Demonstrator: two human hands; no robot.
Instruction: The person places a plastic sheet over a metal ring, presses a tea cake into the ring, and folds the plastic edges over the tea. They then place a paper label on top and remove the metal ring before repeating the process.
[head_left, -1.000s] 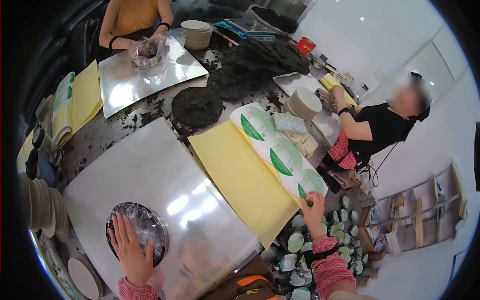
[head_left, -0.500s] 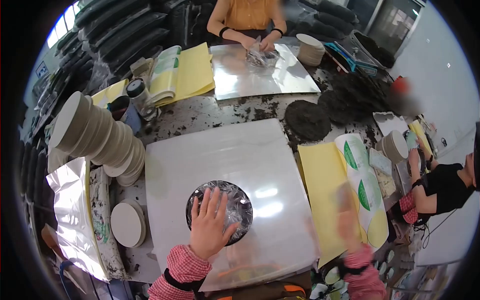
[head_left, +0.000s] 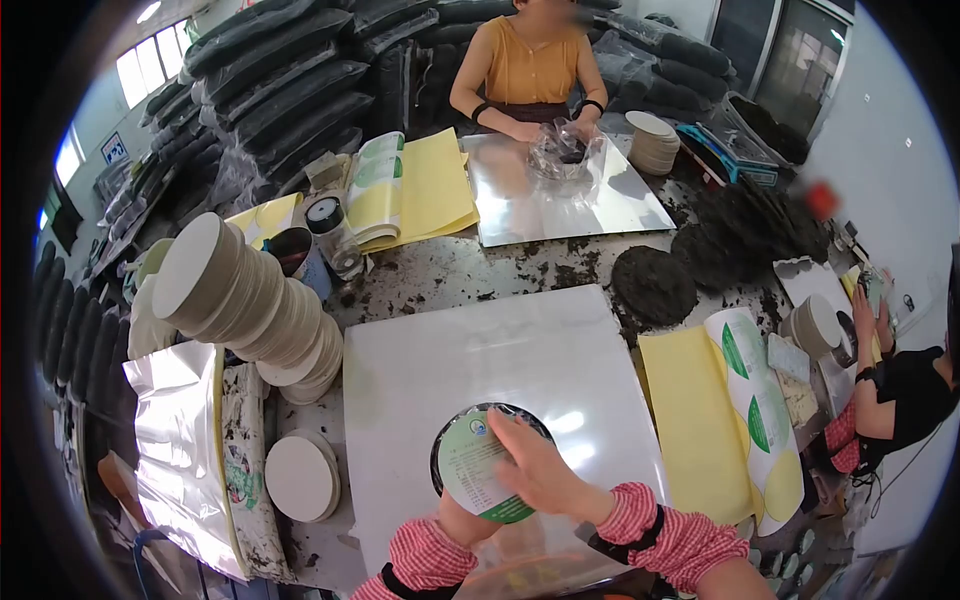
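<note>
Down near the front edge of the white sheet (head_left: 480, 340), the dark wrapped disc (head_left: 524, 420) lies almost covered by a round green-and-white label (head_left: 475, 480). The right hand (head_left: 540, 468) lies flat on the label, fingers together and pressing at its upper edge. The left hand (head_left: 462, 522) sits beneath the label's near side – its fingers are hidden, so the grip cannot be told. A leaning stack of pale discs (head_left: 245, 300) stands to the left, and a yellow sheet (head_left: 695, 425) lies to the right.
</note>
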